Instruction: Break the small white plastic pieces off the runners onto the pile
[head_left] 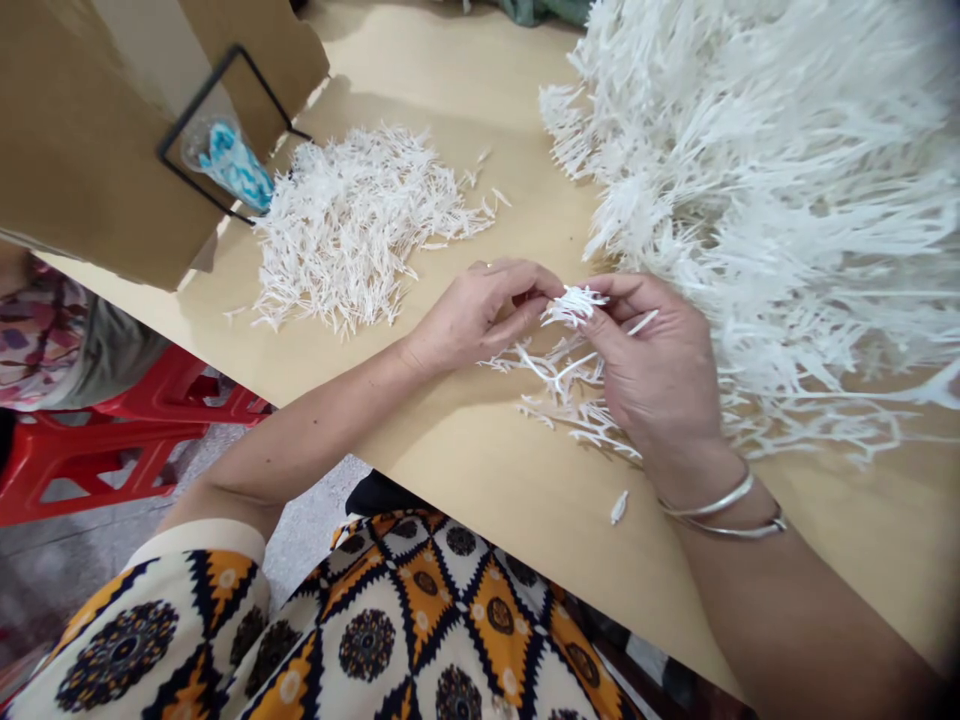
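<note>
Between my two hands is a small white branched sprig (574, 305). My left hand (491, 310) pinches its left side with thumb and forefinger. The fingers of my right hand (660, 360) are closed on its right side, and a thin white stem sticks out by the thumb. Loose white branched pieces (555, 375) lie on the table just below the hands. One small white piece (619, 507) rests alone nearer the front edge. A heap of small white sprigs (360, 225) is left of my hands.
A large pile of white branched strands (780, 180) covers the right side of the tan table (465, 440). At the left stand a cardboard box (97, 130), a black wire frame (217, 75) and a clear cup with blue-white contents (236, 165). Red stools (97, 460) and a person's patterned clothing (41, 335) are beyond.
</note>
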